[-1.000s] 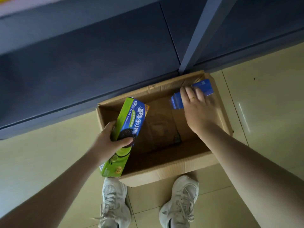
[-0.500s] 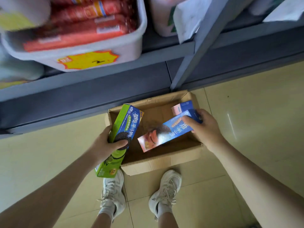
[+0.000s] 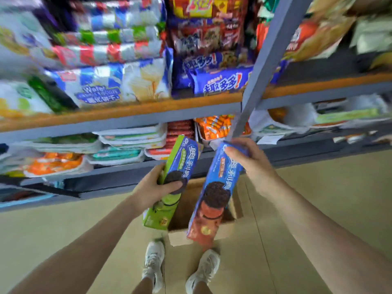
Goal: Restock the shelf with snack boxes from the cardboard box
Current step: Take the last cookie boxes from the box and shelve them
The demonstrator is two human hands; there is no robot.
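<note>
Green and blue cardboard made up the cookie box [image 3: 169,183] in the left hand [image 3: 151,193], which was clamped round the box's middle with the thumb across the printed cookie. The box stood nearly upright, its top leaning away toward the shelf [image 3: 118,115]. The right hand [image 3: 250,164] was closed on the upper end of a second cookie box, blue and red [image 3: 214,194], which hung tilted with its lower end toward the viewer. Both boxes were held clear in the air, side by side and apart, above the open cardboard box [image 3: 180,237] on the floor. The contents of that box were largely hidden by the two held boxes, so what remained in it could not be told.

The beige tiled floor [image 3: 318,198] carried the cardboard box just in front of the shelf's lowest level. Two white sneakers [image 3: 153,263] stood at the near side of the box, one to each side of its near edge.

The shelf was grey metal with an orange front edge on the upper level and a grey upright post [image 3: 263,64] right of centre. A wafer packet [image 3: 118,85] and a blue biscuit packet [image 3: 220,82] lay on the upper level among other blurred packets. White trays of goods [image 3: 131,139] and orange packets [image 3: 214,127] sat on the level below. Motion blur obscured much of the shelf's detail.
</note>
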